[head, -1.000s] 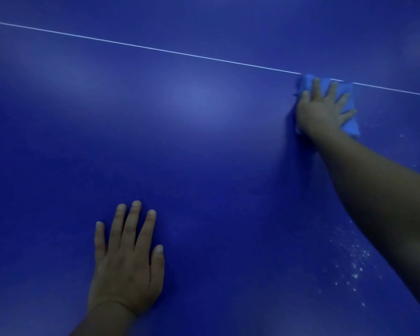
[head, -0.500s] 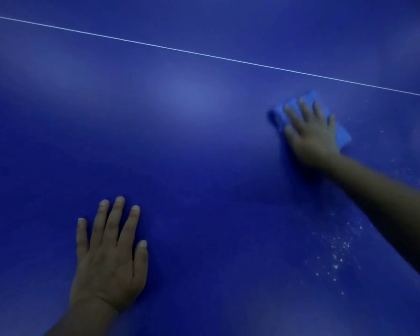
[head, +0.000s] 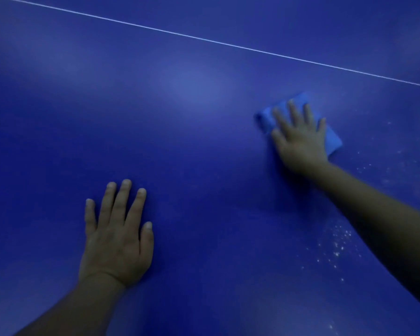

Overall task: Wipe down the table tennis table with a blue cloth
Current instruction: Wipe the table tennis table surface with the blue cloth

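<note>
Your right hand (head: pixel 300 139) presses flat on the cloth (head: pixel 332 139) at two o'clock on the bench (head: pixel 192 146), fingers straight, just short of the white line (head: pixel 228 44). Your left hand (head: pixel 117 241) rests flat at seven o'clock, grasping nothing. White specks (head: pixel 337 243) lie at four o'clock.

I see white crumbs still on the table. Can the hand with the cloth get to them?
Probably yes. The right hand presses the blue cloth flat, and the white specks lie nearer the person, beside that forearm, with only bare table between.
</note>
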Demonstrator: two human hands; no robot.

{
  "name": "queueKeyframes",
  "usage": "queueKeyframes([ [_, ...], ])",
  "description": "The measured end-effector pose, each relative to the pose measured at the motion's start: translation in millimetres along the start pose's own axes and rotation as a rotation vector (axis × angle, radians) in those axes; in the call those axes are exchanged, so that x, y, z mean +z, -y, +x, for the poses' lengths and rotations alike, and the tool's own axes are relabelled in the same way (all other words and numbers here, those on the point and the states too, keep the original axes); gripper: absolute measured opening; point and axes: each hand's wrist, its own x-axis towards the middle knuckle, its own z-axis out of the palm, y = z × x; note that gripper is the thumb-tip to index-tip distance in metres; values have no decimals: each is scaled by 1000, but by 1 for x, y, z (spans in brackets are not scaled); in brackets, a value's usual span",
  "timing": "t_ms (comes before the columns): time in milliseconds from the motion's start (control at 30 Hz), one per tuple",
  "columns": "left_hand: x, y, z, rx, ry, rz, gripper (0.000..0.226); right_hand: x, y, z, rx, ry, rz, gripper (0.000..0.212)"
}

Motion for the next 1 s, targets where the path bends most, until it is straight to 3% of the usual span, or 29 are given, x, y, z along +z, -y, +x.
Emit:
queueKeyframes([
  [100,0,-1,0,-1,-16,-9,63,18,37,-108,-533,17,-20,53],
  [167,0,-1,0,7,-17,-7,62,14,32,-111,-718,49,-47,50],
  [233,0,0,-1,9,-26,-18,62,10,26,-55,-619,5,-67,52],
  [333,0,1,-1,-1,-35,-48,64,-1,36,43,-271,-14,-29,61],
  [433,1,2,-2,-13,-50,-82,66,-8,87,85,-275,-7,-7,67],
  [500,1,2,-1,-14,-61,-95,66,-3,123,68,-485,11,-51,69],
  [567,2,2,-1,-8,-70,-100,66,5,137,6,-865,12,-85,60],
  [633,2,3,-2,2,-82,-102,65,8,117,-77,-1238,89,-106,49],
  [700,2,3,-2,12,-79,-105,64,3,78,-114,-1416,182,-82,44],
  [767,1,3,-2,10,-67,-100,63,1,45,-83,-1336,157,-124,46],
  [900,0,3,-2,5,-46,-103,63,-4,35,31,-526,3,-55,58],
  [967,0,2,-2,-1,-48,-113,63,-9,59,57,-284,-27,-2,66],
  [1000,0,2,-1,-1,-54,-118,63,-7,77,56,-272,-16,-6,68],
])
